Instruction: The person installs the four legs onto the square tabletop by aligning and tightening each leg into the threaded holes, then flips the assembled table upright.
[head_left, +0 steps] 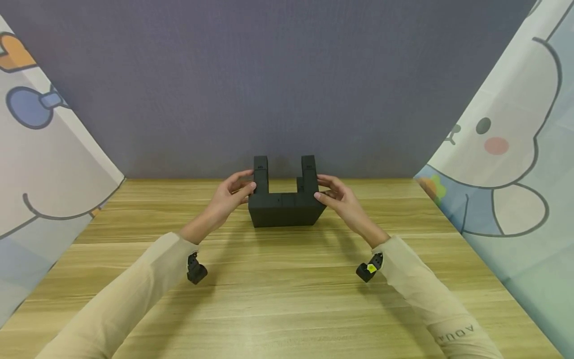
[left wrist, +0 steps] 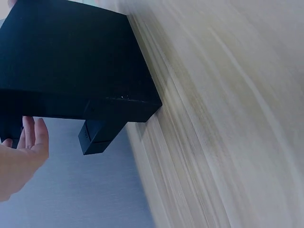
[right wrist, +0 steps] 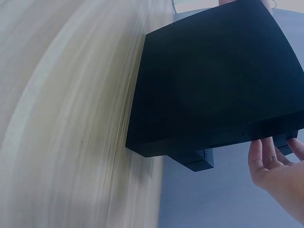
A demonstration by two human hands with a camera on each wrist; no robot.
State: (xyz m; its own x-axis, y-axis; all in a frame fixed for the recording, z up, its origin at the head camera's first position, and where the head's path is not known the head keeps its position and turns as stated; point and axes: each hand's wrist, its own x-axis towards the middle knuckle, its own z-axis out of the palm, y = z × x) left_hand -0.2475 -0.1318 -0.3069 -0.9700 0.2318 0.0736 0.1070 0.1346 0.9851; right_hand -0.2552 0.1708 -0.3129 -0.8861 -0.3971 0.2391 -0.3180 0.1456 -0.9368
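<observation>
A small black four-cornered table (head_left: 287, 212) stands tipped on its side on the wooden tabletop, legs pointing away toward the grey back panel. Its flat top fills much of the left wrist view and faces the wrist cameras. My left hand (head_left: 228, 197) grips the upper left leg (head_left: 260, 174), thumb on the near side. On the other side, my right hand (head_left: 338, 197) holds the upper right leg (head_left: 308, 174) the same way. A lower leg (left wrist: 97, 137) shows beneath the top in the left wrist view, and another lower leg (right wrist: 194, 159) in the right wrist view.
The wood-grain tabletop (head_left: 278, 299) ends at a grey fabric panel (head_left: 287, 89) close behind the black table. Cartoon-printed sheets (head_left: 502, 164) stand at the left and right sides. Each wrist wears a small black camera (head_left: 196, 269).
</observation>
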